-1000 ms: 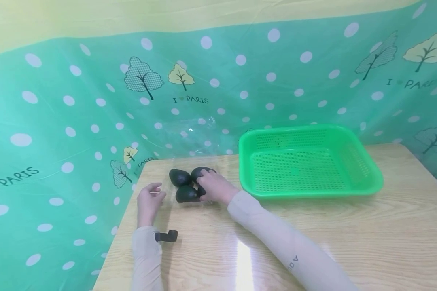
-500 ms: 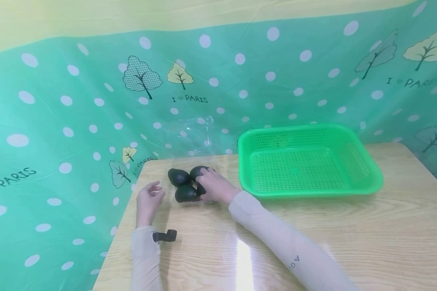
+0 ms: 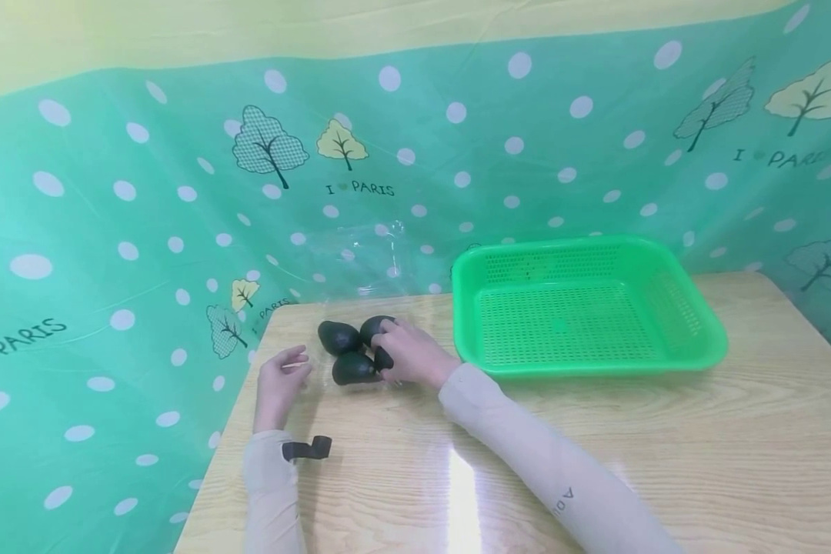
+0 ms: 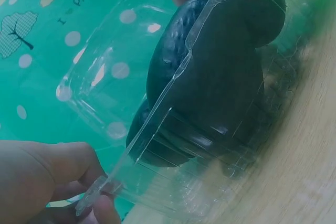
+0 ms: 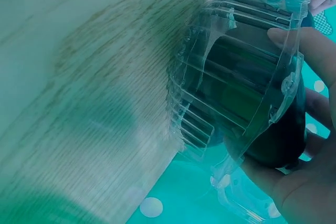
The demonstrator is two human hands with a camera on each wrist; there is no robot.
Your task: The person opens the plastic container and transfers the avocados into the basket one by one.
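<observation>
- So, we see the right hand (image 3: 415, 355) on the near right one of the dark green, egg-shaped avocados (image 3: 382, 359). That fruit lies just left of the palm, so the right hand is the nearer one.
- We cannot see its whole shape from above, so we cannot tell for sure which way its long side runs.
- The right hand is curled round that fruit and grips it. Its fingertips also come close to the far right fruit (image 3: 374, 328), but we cannot tell if they touch.
- The left hand (image 3: 281, 386) is well over to the left. Close up, we see it pinch the edge of the see-through, thin plastic box (image 4: 178, 187) with thumb and fingers.
- All the fruit sits in that box, on the left part of the pale wooden table (image 3: 734, 446). The clear lid (image 3: 367, 258) stands up on the far side.
- The near left fruit (image 3: 353, 368) lies with its long side going left to right.
- To the right of the box is the bright green plastic basket (image 3: 595, 370) with lots of holes.
- We count four avocados, one box with one lid, one basket and two hands.
</observation>
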